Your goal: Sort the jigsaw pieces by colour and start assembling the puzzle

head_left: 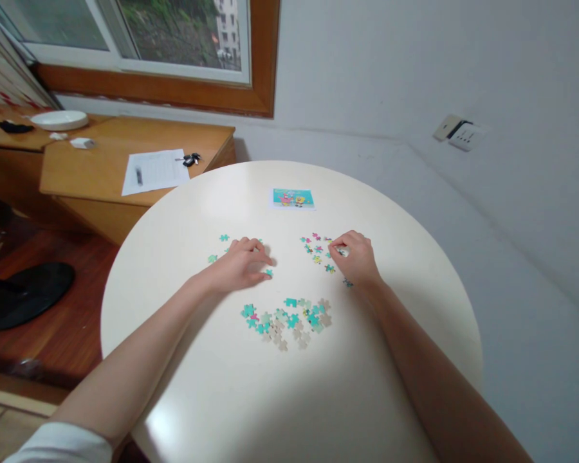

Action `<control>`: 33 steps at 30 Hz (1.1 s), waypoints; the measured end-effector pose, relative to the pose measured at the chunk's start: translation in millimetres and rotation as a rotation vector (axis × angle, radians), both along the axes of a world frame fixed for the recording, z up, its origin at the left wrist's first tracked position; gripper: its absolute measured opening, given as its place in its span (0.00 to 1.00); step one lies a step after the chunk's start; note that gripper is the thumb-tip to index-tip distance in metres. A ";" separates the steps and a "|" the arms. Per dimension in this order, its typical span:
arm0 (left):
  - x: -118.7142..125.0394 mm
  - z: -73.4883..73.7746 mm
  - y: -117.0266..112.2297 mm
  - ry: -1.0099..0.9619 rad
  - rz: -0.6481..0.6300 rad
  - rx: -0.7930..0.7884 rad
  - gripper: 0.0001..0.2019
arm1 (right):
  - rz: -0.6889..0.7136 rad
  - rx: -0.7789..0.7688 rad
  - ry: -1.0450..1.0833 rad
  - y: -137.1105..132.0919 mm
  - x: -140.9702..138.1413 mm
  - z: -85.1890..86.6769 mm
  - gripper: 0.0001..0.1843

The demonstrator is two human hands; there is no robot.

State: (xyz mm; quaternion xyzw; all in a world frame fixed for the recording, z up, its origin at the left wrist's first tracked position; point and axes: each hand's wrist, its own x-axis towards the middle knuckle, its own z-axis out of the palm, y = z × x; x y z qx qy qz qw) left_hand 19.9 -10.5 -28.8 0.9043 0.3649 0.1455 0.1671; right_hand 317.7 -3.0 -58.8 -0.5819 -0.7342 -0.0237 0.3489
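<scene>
A person's left hand (pixel 244 263) rests near the centre of the frame, thumb and forefinger spread apart, with a teal jigsaw piece (pixel 269 272) at the thumb tip. The right hand (pixel 356 256), right of centre, has its thumb and forefinger curled toward each other over the edge of a cluster of pink, yellow and teal jigsaw pieces (pixel 317 259); I cannot tell whether the tips pinch a piece. Several green and teal pieces (pixel 213 258) lie around the left hand, partly hidden by it. Below centre, a larger pile of teal, pale green and beige jigsaw pieces (pixel 293 320) lies between the forearms. All are on a round white bench (pixel 289 399). Above centre on it lies a cartoon picture card (pixel 293 199). In the upper left, a wooden desk (pixel 101 173) carries a printed sheet (pixel 157 170), with keys (pixel 192 159) at its edge, and a white dish (pixel 59 120).
</scene>
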 end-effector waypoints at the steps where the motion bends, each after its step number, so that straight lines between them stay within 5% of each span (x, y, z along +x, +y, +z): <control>1: 2.1 0.6 -1.6 0.010 -0.022 -0.018 0.12 | -0.002 -0.007 -0.003 -0.5 -0.4 0.8 0.05; 11: -2.9 4.0 1.4 0.079 0.056 -0.072 0.07 | 0.021 -0.043 0.021 -6.2 -8.3 14.2 0.06; 15: -4.0 4.9 2.1 0.102 0.066 -0.061 0.08 | 0.207 -0.175 0.084 -14.5 -20.7 24.7 0.06; 22: -3.5 3.0 2.8 0.065 0.073 -0.037 0.11 | 0.694 -0.663 -0.029 -35.9 -39.7 48.8 0.03; 33: -6.2 -2.8 6.8 0.027 0.076 -0.013 0.09 | 0.782 -0.767 -0.249 -50.4 -46.8 67.1 0.11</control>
